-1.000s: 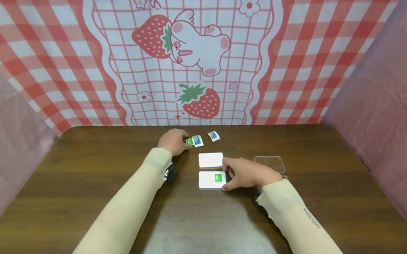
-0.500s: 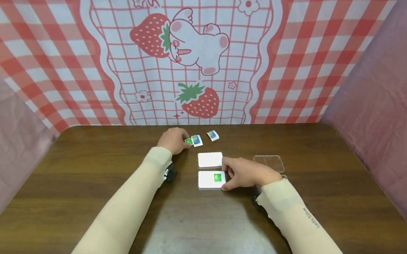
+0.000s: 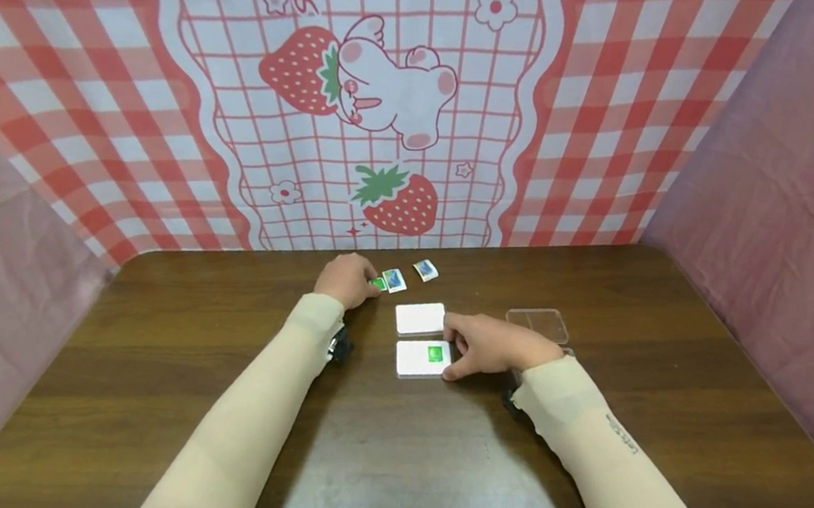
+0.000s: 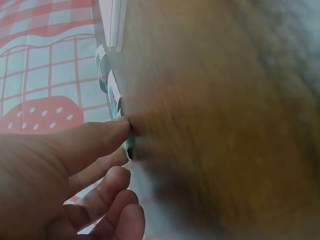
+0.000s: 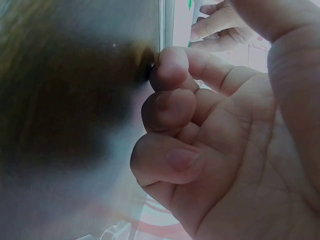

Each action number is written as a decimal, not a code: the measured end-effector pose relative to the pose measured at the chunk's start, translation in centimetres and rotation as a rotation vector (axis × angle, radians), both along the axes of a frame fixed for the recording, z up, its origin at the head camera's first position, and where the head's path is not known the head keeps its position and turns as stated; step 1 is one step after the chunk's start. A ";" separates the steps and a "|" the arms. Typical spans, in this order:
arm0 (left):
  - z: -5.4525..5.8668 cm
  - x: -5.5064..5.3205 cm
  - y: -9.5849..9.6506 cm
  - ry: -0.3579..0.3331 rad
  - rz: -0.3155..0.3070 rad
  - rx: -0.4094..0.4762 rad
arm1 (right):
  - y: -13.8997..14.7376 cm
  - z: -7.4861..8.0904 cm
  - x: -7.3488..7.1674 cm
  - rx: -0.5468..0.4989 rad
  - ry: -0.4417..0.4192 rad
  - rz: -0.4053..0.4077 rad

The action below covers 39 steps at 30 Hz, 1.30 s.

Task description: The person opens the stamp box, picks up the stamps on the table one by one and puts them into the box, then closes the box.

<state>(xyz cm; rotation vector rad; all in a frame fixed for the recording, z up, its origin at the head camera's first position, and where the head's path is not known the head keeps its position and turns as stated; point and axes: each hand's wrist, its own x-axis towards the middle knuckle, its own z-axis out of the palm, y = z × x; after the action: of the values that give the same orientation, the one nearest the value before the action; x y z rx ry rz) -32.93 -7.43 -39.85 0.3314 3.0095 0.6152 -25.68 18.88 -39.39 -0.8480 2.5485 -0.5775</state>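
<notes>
My left hand (image 3: 346, 281) is at the back of the table, thumb and index finger pinching the edge of a small green sticker (image 3: 378, 283). Against that sticker lies a blue picture sticker (image 3: 393, 280), and a second, curled blue picture sticker (image 3: 425, 270) sits further right. In the left wrist view the pinched green sticker (image 4: 127, 150) shows only as a sliver. With curled fingers, my right hand (image 3: 490, 345) grips the right end of the nearer flat white box (image 3: 410, 361), which bears a green sticker (image 3: 436, 354). Its index fingertip also adjoins the farther plain white box (image 3: 419, 320).
A clear plastic lid (image 3: 538, 325) lies behind the right hand, partly hidden by it. The brown wooden table (image 3: 382, 469) meets a strawberry-patterned cloth (image 3: 392, 118) at the back. Pink cloth (image 3: 782, 205) hangs at the sides.
</notes>
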 end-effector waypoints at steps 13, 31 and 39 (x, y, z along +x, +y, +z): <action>-0.3 1.5 -0.7 0.045 -0.040 0.004 | 0.0 0.0 0.0 -0.003 -0.007 0.001; 0.1 4.5 -1.3 0.056 -0.119 0.165 | -0.2 0.1 0.0 -0.013 -0.001 0.005; 2.1 6.1 -0.8 0.056 -0.180 0.088 | -0.2 0.1 0.0 -0.005 -0.014 -0.001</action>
<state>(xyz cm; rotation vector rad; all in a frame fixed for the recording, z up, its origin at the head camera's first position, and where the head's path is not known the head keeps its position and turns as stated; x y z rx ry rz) -26.88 -8.19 -37.78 0.6267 2.9652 0.7344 -25.63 18.70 -39.27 -0.8422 2.5359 -0.5884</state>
